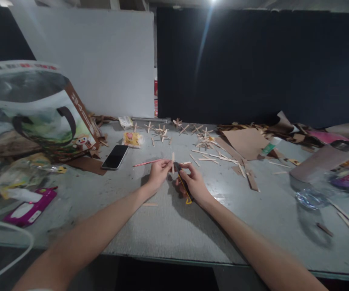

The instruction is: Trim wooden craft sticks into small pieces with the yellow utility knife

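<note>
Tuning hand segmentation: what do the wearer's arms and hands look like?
Left hand and right hand: no gloves. Left forearm and right forearm: bare, no watch or bracelet visible. Whitish edge at bottom left, possibly a sleeve. Rings: can't tell.

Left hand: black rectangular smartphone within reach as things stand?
Probably yes: only a thin red-striped rod shows between the left hand and the smartphone, though that hand holds a pale flat wooden stick.

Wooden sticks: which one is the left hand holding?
The stick beside the knife, pinched by the left hand; the loose sticks lie on the table.
</note>
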Demonstrator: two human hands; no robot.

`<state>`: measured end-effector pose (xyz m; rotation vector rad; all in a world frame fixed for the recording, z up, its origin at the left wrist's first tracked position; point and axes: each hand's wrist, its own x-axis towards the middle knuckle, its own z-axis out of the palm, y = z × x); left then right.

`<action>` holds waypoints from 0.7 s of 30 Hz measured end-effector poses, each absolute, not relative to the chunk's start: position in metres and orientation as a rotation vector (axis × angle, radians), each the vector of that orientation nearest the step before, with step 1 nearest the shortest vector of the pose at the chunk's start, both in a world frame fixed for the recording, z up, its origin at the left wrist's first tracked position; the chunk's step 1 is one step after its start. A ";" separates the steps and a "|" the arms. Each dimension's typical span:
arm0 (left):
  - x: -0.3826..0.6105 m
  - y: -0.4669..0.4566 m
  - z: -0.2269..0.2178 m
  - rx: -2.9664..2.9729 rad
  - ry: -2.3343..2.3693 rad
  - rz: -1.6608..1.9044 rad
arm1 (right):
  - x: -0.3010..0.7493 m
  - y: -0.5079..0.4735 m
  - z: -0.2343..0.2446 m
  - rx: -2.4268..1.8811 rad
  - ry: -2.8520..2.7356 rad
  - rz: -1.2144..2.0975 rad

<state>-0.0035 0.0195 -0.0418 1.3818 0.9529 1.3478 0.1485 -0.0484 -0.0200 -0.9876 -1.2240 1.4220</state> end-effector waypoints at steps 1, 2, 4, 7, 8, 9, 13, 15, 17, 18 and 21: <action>-0.003 0.019 -0.042 1.383 0.963 1.353 | 0.148 -0.049 -0.020 -0.978 -1.214 1.439; -0.003 0.019 -0.042 1.384 0.973 1.360 | 0.147 -0.049 -0.021 -0.966 -1.205 1.458; -0.003 0.019 -0.042 1.388 0.989 1.373 | 0.146 -0.049 -0.022 -0.939 -1.179 1.497; -0.002 0.019 -0.042 1.406 0.983 1.371 | 0.144 -0.049 -0.023 -0.894 -1.134 1.536; -0.002 0.019 -0.042 1.414 0.976 1.368 | 0.143 -0.049 -0.023 -0.884 -1.121 1.547; -0.002 0.020 -0.042 1.419 0.967 1.365 | 0.143 -0.049 -0.024 -0.875 -1.108 1.560; -0.002 0.020 -0.043 1.409 0.949 1.372 | 0.142 -0.050 -0.025 -0.856 -1.040 1.607; -0.001 0.020 -0.043 1.395 0.950 1.376 | 0.141 -0.050 -0.025 -0.851 -1.005 1.626; -0.001 0.020 -0.042 1.381 0.954 1.374 | 0.140 -0.050 -0.024 -0.854 -0.972 1.644; -0.001 0.020 -0.042 1.376 0.956 1.371 | 0.140 -0.050 -0.024 -0.858 -0.956 1.653; -0.002 0.021 -0.042 1.368 0.962 1.368 | 0.140 -0.050 -0.023 -0.854 -0.908 1.682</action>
